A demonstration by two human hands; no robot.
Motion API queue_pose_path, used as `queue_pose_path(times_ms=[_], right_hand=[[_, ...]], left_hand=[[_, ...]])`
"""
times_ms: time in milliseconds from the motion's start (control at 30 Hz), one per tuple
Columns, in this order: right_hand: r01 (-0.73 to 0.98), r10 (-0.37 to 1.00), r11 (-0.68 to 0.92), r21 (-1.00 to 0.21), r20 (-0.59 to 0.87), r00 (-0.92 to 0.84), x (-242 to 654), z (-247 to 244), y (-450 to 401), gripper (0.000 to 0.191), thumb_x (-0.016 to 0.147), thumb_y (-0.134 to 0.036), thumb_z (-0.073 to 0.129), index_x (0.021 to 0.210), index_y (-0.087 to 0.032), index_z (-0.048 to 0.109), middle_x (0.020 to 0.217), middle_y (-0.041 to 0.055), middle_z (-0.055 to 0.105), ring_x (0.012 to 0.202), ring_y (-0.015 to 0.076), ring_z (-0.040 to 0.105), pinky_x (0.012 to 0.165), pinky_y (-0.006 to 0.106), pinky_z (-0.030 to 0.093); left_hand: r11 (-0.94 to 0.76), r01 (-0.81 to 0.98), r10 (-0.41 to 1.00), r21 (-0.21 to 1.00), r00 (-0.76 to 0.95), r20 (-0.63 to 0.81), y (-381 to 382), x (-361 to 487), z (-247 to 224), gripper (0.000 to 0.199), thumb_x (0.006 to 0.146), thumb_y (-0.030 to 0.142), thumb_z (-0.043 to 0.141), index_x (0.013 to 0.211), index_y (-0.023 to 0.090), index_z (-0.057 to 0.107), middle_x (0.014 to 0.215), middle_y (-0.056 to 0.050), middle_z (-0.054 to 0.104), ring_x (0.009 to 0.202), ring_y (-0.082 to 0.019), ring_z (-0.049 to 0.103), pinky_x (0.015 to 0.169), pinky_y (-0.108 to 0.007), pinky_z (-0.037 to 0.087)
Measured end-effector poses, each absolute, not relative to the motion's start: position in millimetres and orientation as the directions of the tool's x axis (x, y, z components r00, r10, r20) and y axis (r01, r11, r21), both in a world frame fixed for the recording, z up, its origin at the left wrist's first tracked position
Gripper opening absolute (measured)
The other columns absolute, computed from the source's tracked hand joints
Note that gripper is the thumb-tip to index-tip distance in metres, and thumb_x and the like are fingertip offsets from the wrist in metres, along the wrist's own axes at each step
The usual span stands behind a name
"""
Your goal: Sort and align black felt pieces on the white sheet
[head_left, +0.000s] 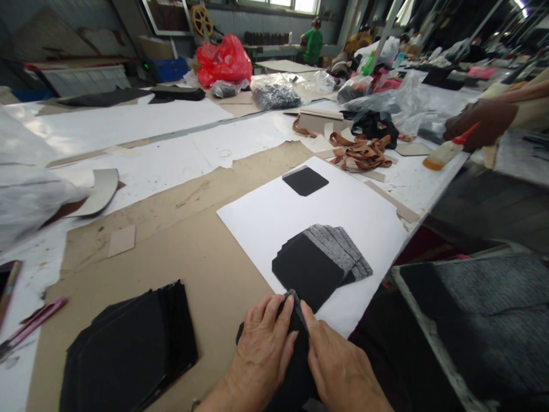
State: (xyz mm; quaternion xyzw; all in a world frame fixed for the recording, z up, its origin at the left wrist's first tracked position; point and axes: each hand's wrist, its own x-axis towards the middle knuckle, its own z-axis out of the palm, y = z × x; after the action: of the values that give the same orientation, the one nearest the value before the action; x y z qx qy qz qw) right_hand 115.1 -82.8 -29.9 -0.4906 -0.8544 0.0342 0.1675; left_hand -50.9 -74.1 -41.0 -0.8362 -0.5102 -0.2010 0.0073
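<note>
Black fabric piece (299, 366): left hand (261, 343) and right hand (337, 357) each have their grip closed on its grey edge (297, 305), near overlapping pieces (306, 266) on white sheet (257, 220).

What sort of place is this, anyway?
It looks like a workshop or small factory for fabric goods, though I can't be sure which. Stacked black cut pieces and fanned black-and-grey pieces lie on the long worktable, with a tangle of brown strips beyond.

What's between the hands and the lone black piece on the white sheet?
In the head view, the fanned black-and-grey stack lies there, on the white sheet.
</note>
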Motion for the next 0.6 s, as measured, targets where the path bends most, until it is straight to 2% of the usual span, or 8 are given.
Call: queue_pose_path(times_ms=[167, 300, 400, 600], right_hand=[[0.845, 0.814, 0.533, -0.036, 0.293, -0.501, 108, -36, -84, 0.049, 0.080, 0.002, 0.031, 0.127, -0.002, 0.042, 0.064, 0.0011, 0.060, 0.047, 0.0147, 0.059, 0.040, 0.024, 0.046], [0.891, 0.845, 0.439, 0.116, 0.284, -0.454, 100, -39, -87, 0.046, 0.080, 0.003, 0.032, 0.123, -0.006, 0.046, 0.061, -0.0007, 0.056, 0.043, 0.0161, 0.055, 0.038, 0.028, 0.040], [0.877, 0.852, 0.456, 0.149, 0.210, -0.479, 99, -36, -88, 0.049, 0.078, 0.003, 0.037, 0.125, -0.006, 0.046, 0.064, -0.0005, 0.057, 0.047, 0.0155, 0.056, 0.040, 0.028, 0.041], [0.888, 0.866, 0.435, 0.149, 0.200, -0.458, 100, -33, -88, 0.046, 0.082, 0.001, 0.041, 0.126, -0.010, 0.049, 0.066, -0.0004, 0.059, 0.049, 0.0132, 0.055, 0.043, 0.027, 0.039]], left_hand=[[-0.480, 0.826, 0.859, 0.294, 0.373, 0.351, -74, -52, -36, 0.035, 0.088, 0.017, 0.044, 0.122, 0.014, 0.049, 0.115, -0.012, 0.060, 0.106, -0.025, 0.053, 0.085, -0.041, 0.052], [-0.496, 0.825, 0.850, 0.271, 0.397, 0.345, -73, -53, -36, 0.041, 0.088, 0.015, 0.043, 0.129, 0.015, 0.046, 0.117, -0.011, 0.060, 0.107, -0.024, 0.053, 0.087, -0.038, 0.051], [-0.509, 0.832, 0.830, 0.220, 0.405, 0.384, -73, -54, -38, 0.039, 0.090, 0.018, 0.041, 0.128, 0.011, 0.048, 0.118, -0.012, 0.061, 0.108, -0.022, 0.053, 0.088, -0.035, 0.050], [-0.522, 0.840, 0.805, 0.147, 0.429, 0.410, -72, -55, -37, 0.035, 0.093, 0.020, 0.037, 0.121, 0.009, 0.054, 0.115, -0.012, 0.063, 0.108, -0.021, 0.054, 0.087, -0.033, 0.049]])
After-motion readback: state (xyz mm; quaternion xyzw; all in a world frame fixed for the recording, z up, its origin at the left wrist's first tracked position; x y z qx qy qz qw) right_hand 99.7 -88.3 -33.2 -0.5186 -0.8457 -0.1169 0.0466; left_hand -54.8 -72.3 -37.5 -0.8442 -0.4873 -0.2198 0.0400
